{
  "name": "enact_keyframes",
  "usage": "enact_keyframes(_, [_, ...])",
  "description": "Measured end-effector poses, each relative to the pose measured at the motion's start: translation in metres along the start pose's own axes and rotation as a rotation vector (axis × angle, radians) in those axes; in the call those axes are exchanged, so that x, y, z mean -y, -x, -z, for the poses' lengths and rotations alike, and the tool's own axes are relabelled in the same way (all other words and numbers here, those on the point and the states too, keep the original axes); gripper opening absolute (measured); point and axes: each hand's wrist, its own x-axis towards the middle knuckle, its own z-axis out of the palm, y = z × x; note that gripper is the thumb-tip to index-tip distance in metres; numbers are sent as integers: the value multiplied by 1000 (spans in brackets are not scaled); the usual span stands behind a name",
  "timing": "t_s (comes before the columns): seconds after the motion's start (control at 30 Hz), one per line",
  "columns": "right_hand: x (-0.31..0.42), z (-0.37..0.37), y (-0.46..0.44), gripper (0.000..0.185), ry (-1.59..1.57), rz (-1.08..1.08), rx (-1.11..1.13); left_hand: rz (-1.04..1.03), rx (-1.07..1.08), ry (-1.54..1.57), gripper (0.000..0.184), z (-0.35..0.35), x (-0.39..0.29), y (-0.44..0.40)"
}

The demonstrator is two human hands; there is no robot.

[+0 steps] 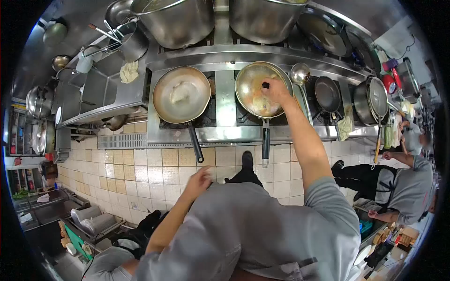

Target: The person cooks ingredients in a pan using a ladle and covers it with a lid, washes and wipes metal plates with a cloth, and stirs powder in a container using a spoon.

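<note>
Head view: a see-through lid (pixel 251 93) is set over a pan (pixel 265 116) on the stove (pixel 225 134), behind the middle of its front edge, with the pan's handle (pixel 266 144) jutting past that edge. Orange and pale contents are glimpsed beneath; whether they are cooked cannot fairly be told through the glare. As things lie, the pan is judged to be already filled and covered, while release of the lid is left undone.

The lid's dark knob (pixel 266 85) lies at the fingertips of the right hand (pixel 277 92), which are closed around it from above; the lid's glass spreads below and about them. By the left hand (pixel 198 181) nothing seems to be held: its fingers are loosely curled and blurred, raised in front of the stove, near the handle end of an uncovered pan (pixel 163 104).

That uncovered pan is placed toward the stove's left front corner, with a whitish patch (pixel 182 92) in its base. Just right of the lid a ladle (pixel 300 73) is laid, and farther right a small dark pan (pixel 327 93) is seen, beside a cloth (pixel 346 127) draped at the front edge. Behind, toward the back edge, two stockpots (pixel 177 24) are stood.
</note>
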Motion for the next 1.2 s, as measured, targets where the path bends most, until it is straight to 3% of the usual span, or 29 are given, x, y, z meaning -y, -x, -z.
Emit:
enact_keyframes(0.07, [-3, -7, 3, 37, -14, 6, -68, -122, -223, -64, 52, 23, 91, 44])
enact_keyframes(0.13, [2, -8, 0, 34, -38, 39, -130, 72, -372, -44, 52, 30, 161, 100])
enact_keyframes(0.2, [12, -6, 2, 32, 34, 35, -160, 255, -556, 308, 52, 21, 284, 154])
enact_keyframes(0.23, [16, -6, -2, 32, 38, 53, -161, 267, -678, 398, 49, 10, 286, 182])
enact_keyframes(0.27, [20, -7, -3, 31, 61, -1, -124, 426, -711, 130, 43, 3, 377, 211])
enact_keyframes(0.37, [25, -8, -4, 30, 115, -52, -62, 841, -665, 224, 38, -31, 384, 268])
enact_keyframes(0.47, [21, -10, -4, 29, 165, -51, -9, 970, -504, 300, 35, -58, 377, 273])
enact_keyframes(0.53, [19, -11, -8, 32, 195, 68, -54, 965, -431, 345, 34, -61, 372, 256])
enact_keyframes(0.57, [25, -7, -4, 42, 173, -13, 42, 950, -421, 376, 33, -61, 372, 244])
enact_keyframes(0.6, [30, -12, 5, 57, 258, 164, -117, 911, -434, 423, 33, -60, 371, 229])
enact_keyframes(0.63, [107, 8, 24, 68, 171, -2, -160, 681, -305, 591, 34, -79, 494, 201])
enact_keyframes(0.67, [123, 1, 25, 64, 31, 210, -298, 487, -504, 659, 36, -86, 504, 185])
enact_keyframes(0.7, [180, -6, 46, 45, 77, 197, -582, 291, -681, 695, 38, -85, 507, 156])
enact_keyframes(0.77, [242, -49, 61, 43, -420, 213, -505, 400, -630, 1066, 39, -39, 510, 119])
enact_keyframes(0.83, [328, -98, 90, 40, -595, 280, -233, 453, -624, 455, 48, -2, 473, 156])
enact_keyframes(0.87, [381, -117, 115, 41, -561, 443, -73, 498, -631, 158, 55, 18, 451, 174])
enact_keyframes(0.9, [430, -134, 140, 43, -533, 603, 91, 477, -533, 84, 57, 31, 493, 182])
enact_keyframes(0.97, [503, -160, 167, 43, -299, 803, 639, 411, -350, -60, 61, 56, 569, 200])
enact_keyframes(1.0, [522, -182, 172, 44, -191, 857, 770, 760, -466, 289, 64, 104, 451, 248])
enact_keyframes(1.03, [531, -207, 176, 45, -71, 909, 894, 415, -291, -68, 66, 106, 566, 230])
enact_keyframes(1.07, [533, -238, 177, 46, -124, 855, 944, 699, -517, 182, 68, 150, 438, 270])
enact_keyframes(1.1, [528, -274, 173, 47, -172, 789, 993, 696, -578, 229, 72, 177, 407, 283])
enact_keyframes(1.2, [491, -372, 148, 48, 4, 861, 842, 529, -765, 346, 67, 237, 392, 280])
